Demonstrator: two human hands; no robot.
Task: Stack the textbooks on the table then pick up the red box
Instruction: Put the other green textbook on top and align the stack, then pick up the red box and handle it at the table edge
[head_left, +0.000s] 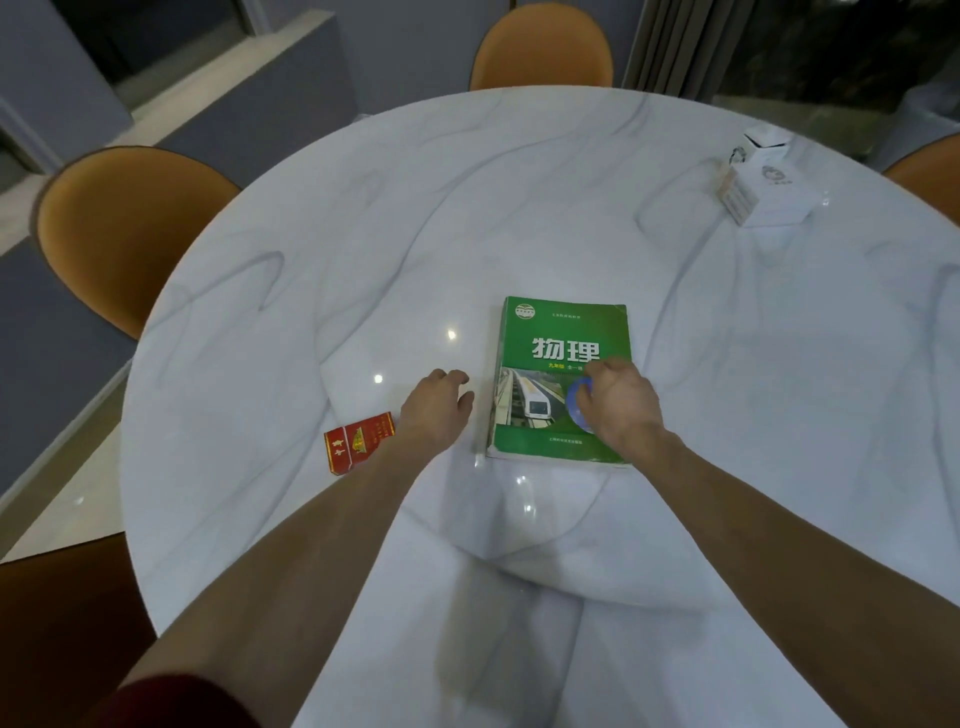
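Green physics textbook (550, 358) sits mid-table (311, 234); right hand (621, 402) rests loosely curled on its cover, gripping nothing. Left hand (436, 408) is beside it, relaxed, empty, red box (356, 441) just left.

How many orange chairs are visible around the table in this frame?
3. One chair at the far side of the table, one chair at the left, and one chair just showing at the right edge. Others may sit outside the view.
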